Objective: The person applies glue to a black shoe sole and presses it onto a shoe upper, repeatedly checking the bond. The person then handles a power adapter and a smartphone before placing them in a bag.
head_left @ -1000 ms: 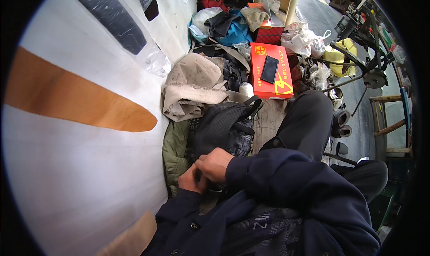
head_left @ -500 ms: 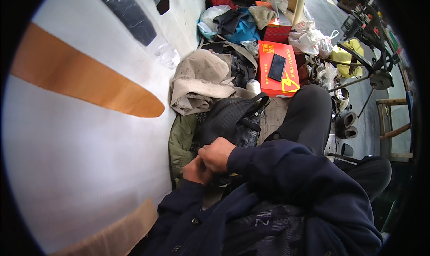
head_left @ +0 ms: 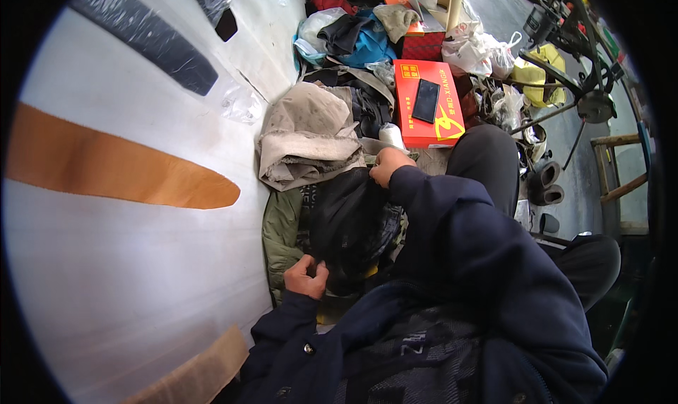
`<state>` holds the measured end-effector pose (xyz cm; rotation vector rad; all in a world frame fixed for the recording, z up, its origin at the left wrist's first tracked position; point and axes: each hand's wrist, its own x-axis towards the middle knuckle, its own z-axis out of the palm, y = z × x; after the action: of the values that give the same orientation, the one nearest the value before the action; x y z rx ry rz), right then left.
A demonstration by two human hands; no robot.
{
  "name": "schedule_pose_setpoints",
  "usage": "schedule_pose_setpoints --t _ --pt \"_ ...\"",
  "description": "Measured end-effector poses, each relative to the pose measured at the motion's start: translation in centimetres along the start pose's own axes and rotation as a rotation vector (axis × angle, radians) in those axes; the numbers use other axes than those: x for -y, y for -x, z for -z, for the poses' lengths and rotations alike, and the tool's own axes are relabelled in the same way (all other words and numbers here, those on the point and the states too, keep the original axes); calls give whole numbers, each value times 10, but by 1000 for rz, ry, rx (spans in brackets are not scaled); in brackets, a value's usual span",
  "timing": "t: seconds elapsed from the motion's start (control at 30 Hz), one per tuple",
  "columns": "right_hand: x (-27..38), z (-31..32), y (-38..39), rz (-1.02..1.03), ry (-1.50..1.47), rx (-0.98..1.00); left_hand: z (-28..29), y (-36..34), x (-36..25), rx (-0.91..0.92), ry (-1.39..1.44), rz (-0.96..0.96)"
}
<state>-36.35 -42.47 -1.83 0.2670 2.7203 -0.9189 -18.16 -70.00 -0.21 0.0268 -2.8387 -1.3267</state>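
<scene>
A black bag (head_left: 346,220), soft and partly mesh-like, lies in front of me beside the white wall. My right hand (head_left: 390,165) is closed on its far edge, by the grey-beige cloth; the fingertips are partly hidden. At the bag's near left side my left hand (head_left: 306,277) pinches the dark fabric between thumb and fingers. Under and left of the bag spreads an olive-green garment (head_left: 280,227). The crumpled grey-beige cloth (head_left: 311,146) is heaped just beyond the bag.
A dark phone (head_left: 426,100) rests on a red box (head_left: 450,114) ahead. Beyond lie plastic bags (head_left: 473,51) and a blue bundle (head_left: 371,44). A black metal machine stand (head_left: 595,106) rises at the right. Brown leather (head_left: 127,160) and dark strips lie on the white surface at left.
My hands were together over the bag's near side; now they are apart. The right went forward to the bag's far edge, while the left stayed near. The bag looks stretched out between them.
</scene>
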Motion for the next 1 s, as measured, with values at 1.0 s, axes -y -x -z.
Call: schedule_pose_setpoints --t 1.0 --pt "-2 36 39 86 75 -100 -27 -60 -104 194 -333 -659"
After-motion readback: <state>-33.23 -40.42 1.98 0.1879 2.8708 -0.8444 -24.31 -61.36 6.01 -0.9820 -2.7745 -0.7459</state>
